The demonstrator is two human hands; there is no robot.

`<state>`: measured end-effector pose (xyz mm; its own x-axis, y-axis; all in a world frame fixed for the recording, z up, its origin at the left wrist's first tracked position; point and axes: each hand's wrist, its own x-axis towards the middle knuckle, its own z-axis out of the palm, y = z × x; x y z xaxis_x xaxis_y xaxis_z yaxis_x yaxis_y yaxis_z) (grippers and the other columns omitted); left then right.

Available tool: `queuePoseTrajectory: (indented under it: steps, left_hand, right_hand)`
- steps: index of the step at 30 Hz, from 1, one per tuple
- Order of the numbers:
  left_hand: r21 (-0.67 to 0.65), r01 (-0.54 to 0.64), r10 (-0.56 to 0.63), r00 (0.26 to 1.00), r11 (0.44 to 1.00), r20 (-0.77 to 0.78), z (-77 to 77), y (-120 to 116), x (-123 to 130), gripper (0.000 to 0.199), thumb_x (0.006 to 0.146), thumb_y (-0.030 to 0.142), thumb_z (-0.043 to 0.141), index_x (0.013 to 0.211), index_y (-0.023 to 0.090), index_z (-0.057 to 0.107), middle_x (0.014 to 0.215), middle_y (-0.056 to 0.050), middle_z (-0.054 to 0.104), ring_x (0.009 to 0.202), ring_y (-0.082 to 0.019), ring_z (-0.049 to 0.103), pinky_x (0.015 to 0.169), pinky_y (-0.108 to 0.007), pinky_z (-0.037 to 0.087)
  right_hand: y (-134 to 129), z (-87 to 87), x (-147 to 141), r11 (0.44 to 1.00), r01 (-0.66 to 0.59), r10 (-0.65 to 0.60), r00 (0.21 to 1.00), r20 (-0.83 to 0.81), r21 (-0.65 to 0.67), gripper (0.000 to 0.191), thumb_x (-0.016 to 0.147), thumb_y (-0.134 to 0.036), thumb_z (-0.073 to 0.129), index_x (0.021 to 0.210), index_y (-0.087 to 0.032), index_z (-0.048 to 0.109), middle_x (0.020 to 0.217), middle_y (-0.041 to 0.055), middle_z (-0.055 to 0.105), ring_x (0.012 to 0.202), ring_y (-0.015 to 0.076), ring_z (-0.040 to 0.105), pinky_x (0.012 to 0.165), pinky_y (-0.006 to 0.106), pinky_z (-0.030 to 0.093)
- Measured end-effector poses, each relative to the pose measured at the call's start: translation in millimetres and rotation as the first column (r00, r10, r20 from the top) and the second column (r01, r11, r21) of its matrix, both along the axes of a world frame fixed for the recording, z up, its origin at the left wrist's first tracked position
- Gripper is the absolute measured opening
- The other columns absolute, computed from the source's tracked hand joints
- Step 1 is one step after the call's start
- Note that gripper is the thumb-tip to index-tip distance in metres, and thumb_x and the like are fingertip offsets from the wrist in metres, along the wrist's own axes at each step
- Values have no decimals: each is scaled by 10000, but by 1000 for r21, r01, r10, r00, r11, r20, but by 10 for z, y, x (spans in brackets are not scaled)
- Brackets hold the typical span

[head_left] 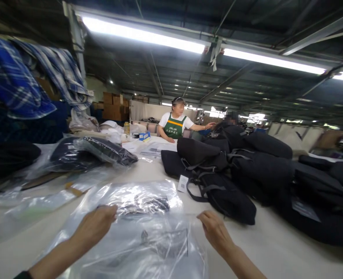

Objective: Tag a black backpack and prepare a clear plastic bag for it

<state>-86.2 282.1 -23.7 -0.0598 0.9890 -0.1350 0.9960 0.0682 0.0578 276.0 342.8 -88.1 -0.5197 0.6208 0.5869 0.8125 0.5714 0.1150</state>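
Observation:
A large clear plastic bag (165,221) lies flat in front of me, shiny and creased, with dark printing on it. My left hand (97,224) is closed in a pinch on the film at the bag's left side. On the other side, my right hand (215,229) has its fingers pinched together at the bag's right edge, where a thin strip of film seems to reach the fingertips. Just beyond that hand lies a black backpack (226,197) with straps and a white tag (182,183).
Black bags (261,170) are heaped along the right. Bagged dark items (101,151) and loose plastic film (43,201) cover the left. A co-worker in a green apron (173,128) is across the white table (276,248), one arm stretched towards the heap. Plaid cloth (17,77) hangs at upper left.

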Motion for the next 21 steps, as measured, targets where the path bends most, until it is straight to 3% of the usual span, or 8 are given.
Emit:
queuePoseTrajectory:
  steps: [2, 5, 7, 9, 12, 15, 18, 21]
  left_hand:
    - [135, -30, 43, 995, 990, -89, -15, 136, 34, 374, 856, 109, 342, 1190, 82, 508, 1221, -200, 554, 1042, -301, 589, 798, -370, 444]
    - [291, 103, -49, 981, 951, -187, -331, 141, 213, 583, 840, 150, 462, 1410, 145, 335, 1499, -182, 236, 1302, -338, 371, 989, -448, 363]
    - [234, 220, -199, 974, 947, -112, -645, 43, 356, 567, 865, 329, 497, 1407, 243, 353, 1507, -109, 207, 1359, -351, 258, 1064, -529, 267]
    - [115, 258, -261, 965, 959, 3, -916, -73, 462, 569, 861, 489, 467, 1385, 290, 369, 1482, -85, 235, 1359, -376, 226, 1070, -611, 207]
    - [18, 251, -251, 965, 968, 77, -1109, -174, 518, 565, 869, 538, 411, 1377, 302, 335, 1468, -73, 207, 1364, -367, 178, 1083, -635, 144]
    - [24, 251, -252, 964, 968, 88, -1119, -169, 493, 561, 872, 540, 408, 1374, 309, 310, 1464, -67, 194, 1363, -360, 173, 1088, -632, 143]
    - [61, 263, -268, 959, 963, 94, -1116, -145, 462, 557, 874, 551, 412, 1368, 308, 322, 1458, -76, 212, 1355, -378, 200, 1075, -648, 167]
    - [82, 275, -282, 956, 958, 80, -1151, -158, 445, 560, 879, 564, 398, 1369, 303, 323, 1458, -81, 229, 1354, -382, 217, 1068, -649, 179]
  right_hand:
    - [141, -7, 61, 993, 113, -113, 993, 24, 23, 359, 760, 37, 436, 925, -204, 645, 864, 36, 677, 820, 154, 612, 738, 257, 458]
    - [325, -22, 185, 931, 357, -361, 932, 39, 76, 455, 759, -2, 461, 1177, -147, 567, 1197, 171, 598, 1110, 317, 531, 919, 490, 381]
    - [412, -38, 313, 868, 487, -493, 868, 60, 92, 521, 749, -22, 488, 1266, -85, 492, 1309, 247, 495, 1209, 413, 430, 969, 620, 262]
    - [471, -54, 461, 826, 557, -563, 820, 100, 83, 567, 740, -32, 508, 1302, -63, 451, 1332, 278, 457, 1226, 455, 393, 963, 667, 211]
    - [533, -46, 647, 818, 574, -569, 804, 173, 22, 562, 744, -36, 515, 1302, -78, 461, 1282, 272, 506, 1160, 431, 464, 936, 620, 273]
    - [604, 52, 735, 822, 564, -541, 817, 201, -80, 461, 750, -35, 515, 1210, -67, 538, 1038, 196, 644, 965, 317, 578, 860, 468, 386]
    - [694, 277, 783, 785, 594, -583, 804, 114, -174, 321, 768, -69, 533, 1085, -85, 583, 876, 98, 654, 854, 235, 595, 798, 388, 422]
    - [775, 638, 899, 740, 621, -657, 750, -80, -257, 291, 801, -149, 529, 1083, -93, 568, 880, 109, 643, 833, 245, 603, 776, 394, 429]
